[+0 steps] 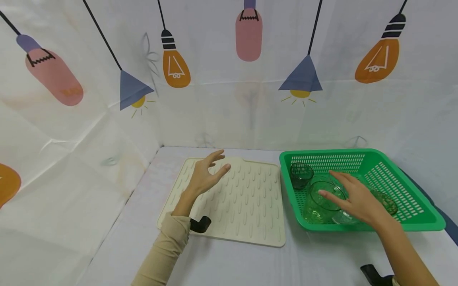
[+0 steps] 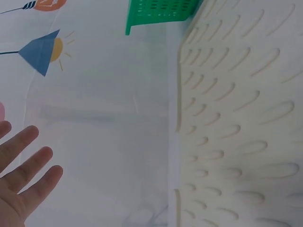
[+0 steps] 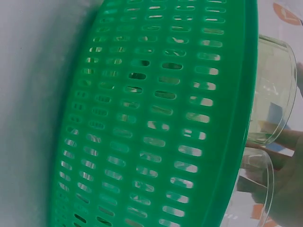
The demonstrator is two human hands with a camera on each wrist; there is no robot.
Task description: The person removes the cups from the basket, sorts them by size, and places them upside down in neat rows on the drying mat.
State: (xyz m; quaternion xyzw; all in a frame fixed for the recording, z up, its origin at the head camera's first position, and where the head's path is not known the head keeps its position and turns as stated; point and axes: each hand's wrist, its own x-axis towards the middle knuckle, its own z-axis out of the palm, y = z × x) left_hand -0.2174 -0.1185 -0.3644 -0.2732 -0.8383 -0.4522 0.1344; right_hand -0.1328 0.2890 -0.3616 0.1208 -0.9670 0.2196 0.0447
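While the left hand (image 1: 205, 176) was held over the pale mat (image 1: 247, 202) with loose fingers, the big glass (image 1: 316, 210) seemed to be reached for by the right hand (image 1: 354, 198). Fingers were spread, and nothing was gripped by either hand. The glass was seen at the near left of the green basket (image 1: 425, 226). Next, its rim likely had to be pinched with care.

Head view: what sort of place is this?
Probably a makeshift practice booth rather than a working kitchen: lamp-printed sheeting stands behind a white-covered table, which holds a green basket of glasses.
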